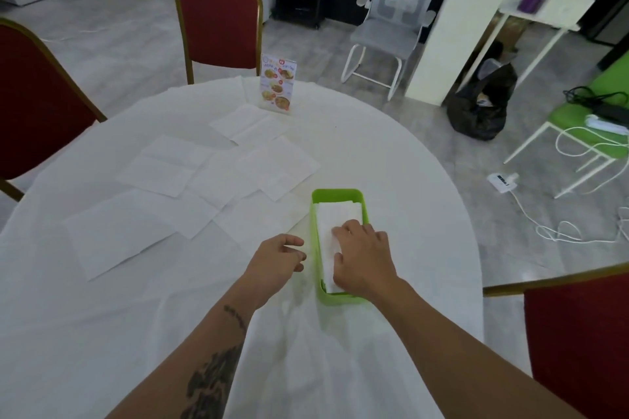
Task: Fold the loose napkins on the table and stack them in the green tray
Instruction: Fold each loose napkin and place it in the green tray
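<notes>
A green tray (pixel 337 194) sits on the white-clothed round table (pixel 391 153), right of centre. Folded white napkins (pixel 335 218) lie stacked inside it. My right hand (pixel 362 257) rests palm-down on the near part of that stack, fingers spread and pressing it flat. My left hand (pixel 277 260) hovers just left of the tray with fingers loosely curled and nothing in it. Several loose unfolded napkins (pixel 163 165) lie flat across the table's left and middle, some overlapping.
A menu card stand (pixel 277 85) is upright at the table's far edge. Red chairs stand at the far side (pixel 218 20), the left (pixel 37 105) and the near right (pixel 578 333). Cables, a black bag and a green stool are on the floor to the right.
</notes>
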